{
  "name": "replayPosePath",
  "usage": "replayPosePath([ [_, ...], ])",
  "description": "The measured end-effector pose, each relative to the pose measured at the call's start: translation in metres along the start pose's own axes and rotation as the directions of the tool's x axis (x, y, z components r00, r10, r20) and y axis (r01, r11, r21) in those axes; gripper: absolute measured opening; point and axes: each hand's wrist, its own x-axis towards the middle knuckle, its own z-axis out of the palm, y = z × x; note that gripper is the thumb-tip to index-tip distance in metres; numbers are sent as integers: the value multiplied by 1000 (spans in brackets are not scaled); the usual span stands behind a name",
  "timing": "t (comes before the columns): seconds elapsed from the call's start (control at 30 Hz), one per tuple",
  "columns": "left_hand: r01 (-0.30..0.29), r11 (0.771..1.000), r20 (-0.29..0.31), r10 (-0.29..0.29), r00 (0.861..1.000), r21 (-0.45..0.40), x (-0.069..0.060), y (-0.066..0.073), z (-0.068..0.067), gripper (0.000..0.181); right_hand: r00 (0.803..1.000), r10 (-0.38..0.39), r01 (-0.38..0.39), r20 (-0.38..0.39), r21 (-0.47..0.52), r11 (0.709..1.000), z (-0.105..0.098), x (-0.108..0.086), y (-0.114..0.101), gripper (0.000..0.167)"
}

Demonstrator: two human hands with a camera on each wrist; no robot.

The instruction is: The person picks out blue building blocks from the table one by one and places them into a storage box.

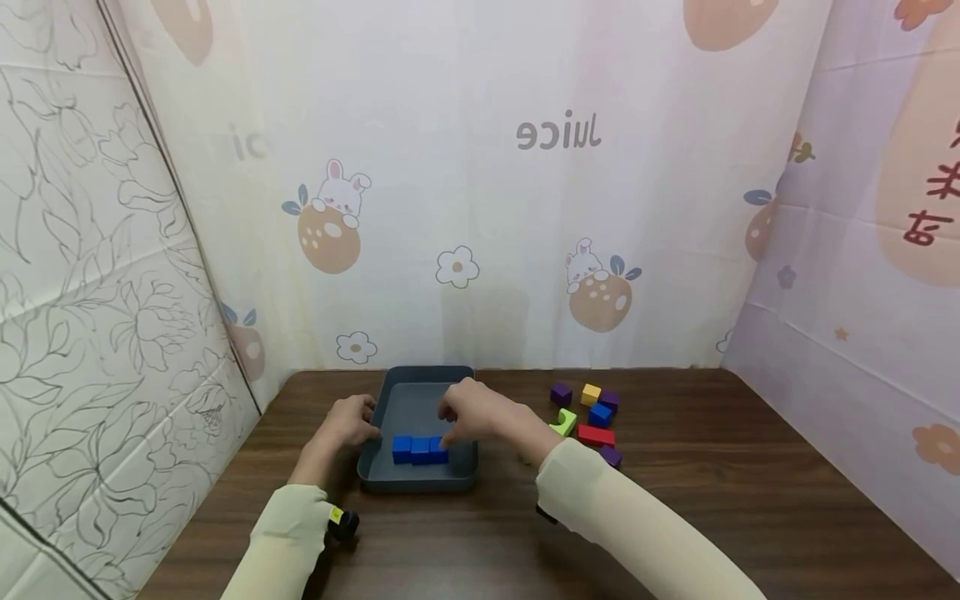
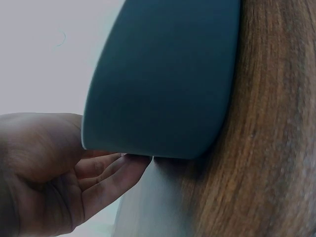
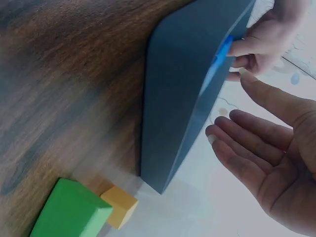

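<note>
A dark grey tray (image 1: 416,485) stands on the table, with three blue blocks (image 1: 421,452) side by side in its near part. My left hand (image 1: 347,421) holds the tray's left wall at the rim; in the left wrist view its fingers (image 2: 116,185) lie against the wall and the thumb is hidden. My right hand (image 1: 480,410) hovers over the tray's right side, close to the rightmost blue block. Thumb and fingers are spread apart with nothing between them in the right wrist view.
Right of the tray lie a lime-green arched block (image 1: 566,422), a red block (image 1: 596,436), a blue block (image 1: 600,415), a yellow block (image 1: 591,394) and several purple blocks (image 1: 561,394). Patterned curtains (image 1: 480,208) enclose the wooden table (image 1: 705,467) at the back and sides.
</note>
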Motion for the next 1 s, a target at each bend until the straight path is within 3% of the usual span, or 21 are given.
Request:
replayPosePath([
  [0.33,-1,1000,6,1,1000,12,-2,0,2,47,995,-1,6,-102,49,999,-7,-27,11,36],
  [0.77,5,1000,12,-5,1000,-10,-2,-1,1,48,971,87,-67,-222,95,993,-13,-53,30,33],
  [1.0,12,1000,17,-12,1000,-6,-1,-1,1,50,952,186,-160,-244,122,979,-15,-66,47,34],
])
